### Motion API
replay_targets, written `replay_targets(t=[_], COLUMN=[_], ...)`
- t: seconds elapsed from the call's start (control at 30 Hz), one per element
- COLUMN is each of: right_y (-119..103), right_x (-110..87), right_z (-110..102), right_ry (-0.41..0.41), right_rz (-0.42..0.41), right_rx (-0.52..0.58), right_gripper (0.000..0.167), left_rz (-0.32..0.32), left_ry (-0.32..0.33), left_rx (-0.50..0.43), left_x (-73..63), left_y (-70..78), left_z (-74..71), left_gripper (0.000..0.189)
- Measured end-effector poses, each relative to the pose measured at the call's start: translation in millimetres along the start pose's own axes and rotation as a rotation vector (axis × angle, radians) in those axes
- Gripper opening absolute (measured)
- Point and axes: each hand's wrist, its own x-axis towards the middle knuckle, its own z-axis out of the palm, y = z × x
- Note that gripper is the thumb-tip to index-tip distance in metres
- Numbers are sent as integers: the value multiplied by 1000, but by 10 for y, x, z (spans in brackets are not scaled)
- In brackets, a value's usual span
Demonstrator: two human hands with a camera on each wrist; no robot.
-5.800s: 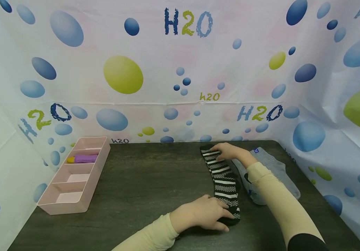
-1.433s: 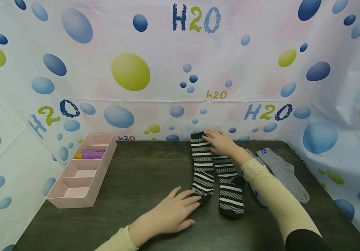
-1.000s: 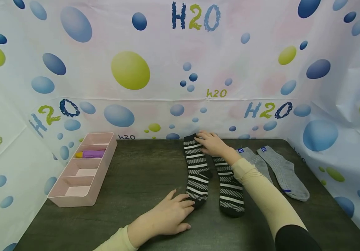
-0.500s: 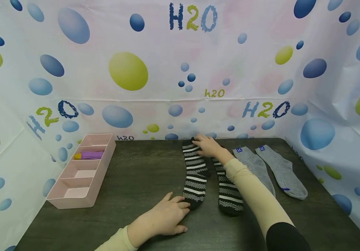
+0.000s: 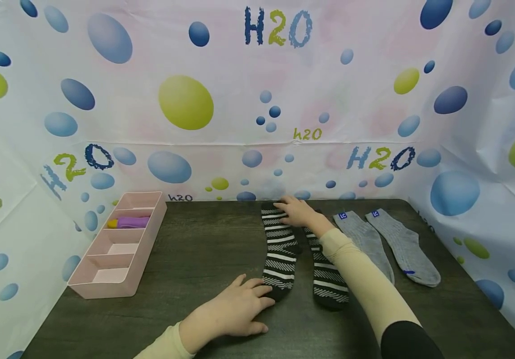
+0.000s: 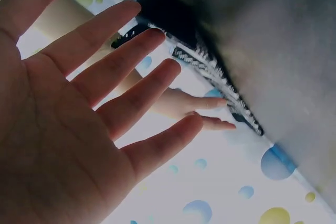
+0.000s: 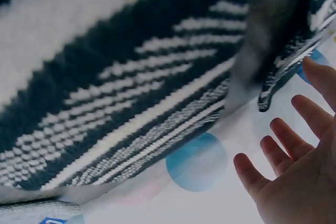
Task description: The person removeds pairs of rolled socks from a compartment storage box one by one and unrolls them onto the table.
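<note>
Two black-and-white striped socks lie side by side on the dark table in the head view. My left hand (image 5: 232, 309) has its fingers spread and straight, with the fingertips at the black toe of the left striped sock (image 5: 279, 254). At that sock's cuff, by the far table edge, rests my right hand (image 5: 299, 213), its fingers extended. The right striped sock (image 5: 329, 279) is partly hidden under my right forearm. Close up, the right wrist view shows the striped knit (image 7: 131, 93) beside my loosely spread fingers. The left wrist view shows my bare palm (image 6: 58, 145).
Two grey socks, one (image 5: 359, 232) nearer my right arm and another (image 5: 403, 247) farther right, lie flat with blue tags at their cuffs. A pink divided tray (image 5: 142, 259) stands at the left, holding a purple item with a yellow end (image 5: 129, 222). A patterned sheet hangs behind.
The left striped sock has moved left, away from the other striped sock, which now shows beside it. Its cuff has come down onto the table. Both hands moved left with it and lately stay nearly still.
</note>
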Motion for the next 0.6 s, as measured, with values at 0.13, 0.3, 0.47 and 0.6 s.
replay_targets(t=[0.13, 0.3, 0.47, 0.6], right_y=[-37, -105, -192, -270], right_x=[-39, -95, -153, -214], right_z=[-26, -87, -145, -181], right_ry=[3, 8, 22, 32], right_rz=[-5, -16, -56, -95], right_rx=[-6, 11, -11, -37], right_gripper=[62, 61, 58, 57], left_rz=[-7, -46, -99, -140], left_ry=[48, 101, 154, 213], left_rx=[6, -20, -81, -97], left_x=[-48, -150, -292, -418], left_y=[-33, -88, -171, -252], left_z=[-56, -165, -246, -263], left_gripper=[50, 50, 51, 51])
